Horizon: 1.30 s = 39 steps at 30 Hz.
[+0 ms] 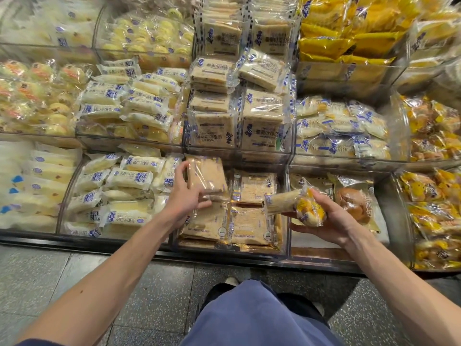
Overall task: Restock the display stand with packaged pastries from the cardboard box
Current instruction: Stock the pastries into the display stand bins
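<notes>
Toast pack [205, 177]: flat square slab of sliced bread in clear film, held tilted above the back-left of the lower middle bin [232, 249]. It is not yet set down.

Left grip [185, 196] pinches it by the near-left corner, thumb on the left edge and fingers curled under the bottom edge.

Handling, my judgement:
- light, and the bread is soft, so it dents if squeezed
- the film is glossy and likely slick, with loose seams at the ends
- best taken across two opposite edges or flat from beneath, not by the film tail, which could tear or let the slab swing

Right grip [331, 218], palm up, cradles two packs with the fingers curled round them: a pale long roll [282, 201] and a yellow bun [310, 208]. The bun looks puffy and easy to crush. Both are loosely stacked, so either could slide off.

The bin below holds like toast packs [247, 226] lying flat in two rows. The left bin holds white rolls [119, 191], and the right one a brown bun pack [351, 203]. Tiers above are full. The cardboard box is not in view.
</notes>
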Motion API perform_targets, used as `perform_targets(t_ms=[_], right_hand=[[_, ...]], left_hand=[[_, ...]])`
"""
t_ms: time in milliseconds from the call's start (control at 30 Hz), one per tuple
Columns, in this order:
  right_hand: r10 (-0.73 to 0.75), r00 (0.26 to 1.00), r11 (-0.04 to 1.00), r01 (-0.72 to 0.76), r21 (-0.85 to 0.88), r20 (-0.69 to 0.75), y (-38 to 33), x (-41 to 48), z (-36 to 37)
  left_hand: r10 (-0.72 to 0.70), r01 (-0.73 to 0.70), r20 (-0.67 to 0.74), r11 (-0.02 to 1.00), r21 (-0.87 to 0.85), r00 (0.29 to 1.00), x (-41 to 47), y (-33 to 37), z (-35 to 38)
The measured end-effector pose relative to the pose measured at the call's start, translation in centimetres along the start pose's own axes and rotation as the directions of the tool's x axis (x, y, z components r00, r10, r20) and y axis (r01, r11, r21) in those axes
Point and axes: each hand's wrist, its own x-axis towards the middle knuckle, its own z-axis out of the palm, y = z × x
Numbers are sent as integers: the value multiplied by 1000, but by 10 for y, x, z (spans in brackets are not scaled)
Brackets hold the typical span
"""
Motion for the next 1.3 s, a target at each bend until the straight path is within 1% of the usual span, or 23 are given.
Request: perform_targets(t_ms=[33,67,133,167,200,267,367,433,500,533,567,633,667,733,833,867,967,1000,1100,1167,1200,1267,1300], right_hand=[[0,1000,1000,0,-7,0,0,0,1],[4,1000,1000,-4,-13,-3,0,2,0],[17,1000,1000,-17,-23,-19,1,5,-3],[23,999,999,-24,-29,-32,2,7,-5],[29,999,999,-30,-33,-40,3,9,-7],[40,998,999,-42,-35,-51,3,12,-8],[47,997,998,-49,-35,-63,2,15,-6],[52,997,998,-54,-30,-65,2,17,-5],[55,996,998,-57,-25,-70,1,19,-4],[56,996,998,-58,-24,-73,1,21,-4],[59,995,998,-62,-28,-74,1,22,-3],[63,995,997,-66,-36,-74,0,23,-2],[65,995,997,-67,-32,-76,0,24,-3],[68,995,997,-70,-29,-73,-1,24,-3],[71,995,997,-72,-22,-70,-2,23,-3],[72,994,997,-74,-19,-76,-2,24,-3],[79,993,997,-80,-16,-89,-1,26,-2],[80,993,996,-82,-17,-89,-1,27,-1],[88,993,996,-90,-19,-83,0,27,1],[94,993,995,-96,-20,-73,0,28,5],[95,993,995,-97,-23,-70,0,28,7],[93,993,995,-96,-30,-72,0,29,9],[93,993,995,-95,-33,-72,-1,29,11]], left_hand=[[2,-4,25,997,75,1000,-3,-9,2],[0,-13,65,980,196,998,-6,-15,4],[12,-65,115,882,466,993,-11,-22,6],[29,-90,118,831,549,993,-13,-22,7],[54,-113,115,795,597,992,-16,-21,7],[107,-145,98,761,632,989,-20,-23,8],[177,-200,99,776,599,979,-26,-30,15],[183,-204,96,780,591,978,-22,-38,22],[225,-221,78,729,648,971,-13,-47,28],[265,-233,66,675,700,962,-7,-50,29],[308,-234,51,593,771,950,0,-52,29],[386,-201,47,369,907,922,11,-56,28],[392,-183,66,269,946,918,14,-57,29],[383,-174,110,135,975,917,19,-57,31],[386,-175,159,8,984,909,26,-57,29],[386,-177,165,-5,984,908,29,-57,26],[372,-200,177,24,980,911,32,-59,22],[383,-205,184,13,979,905,33,-60,21],[415,-187,205,-82,979,886,39,-61,20],[455,-183,232,-151,972,860,44,-60,15],[472,-192,250,-168,967,845,46,-60,12],[466,-253,297,-156,955,833,51,-67,6],[435,-284,323,-152,946,841,52,-70,3]])
